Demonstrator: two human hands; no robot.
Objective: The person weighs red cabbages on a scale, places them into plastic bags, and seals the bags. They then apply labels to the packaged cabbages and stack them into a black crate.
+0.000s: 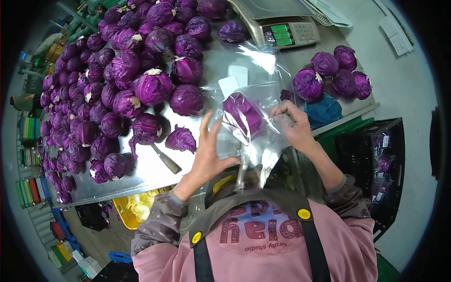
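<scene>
A purple cabbage (pixel 242 113) lies inside a clear plastic bag (pixel 253 152) at the table's near edge, in front of my body. My right hand (pixel 293 123) pinches the bag's right side with its fingers bent together. To the left of the bag, my left hand (pixel 207 150) is spread, thumb and fingers apart, with nothing held. Beyond the bagged cabbage, two white labels (pixel 229 86) lie on clear plastic sheets. A knife with a worn handle (pixel 167 160) rests left of my left hand, near a loose purple leaf piece (pixel 181 140).
Many purple cabbages (pixel 125 66) are piled across the table's left side. A scale (pixel 282 28) stands at the back, with several cabbages (pixel 324 64) and a blue cloth-like item (pixel 323 112) at right. Below are a black crate (pixel 398 174) and a yellow basket (pixel 123 214).
</scene>
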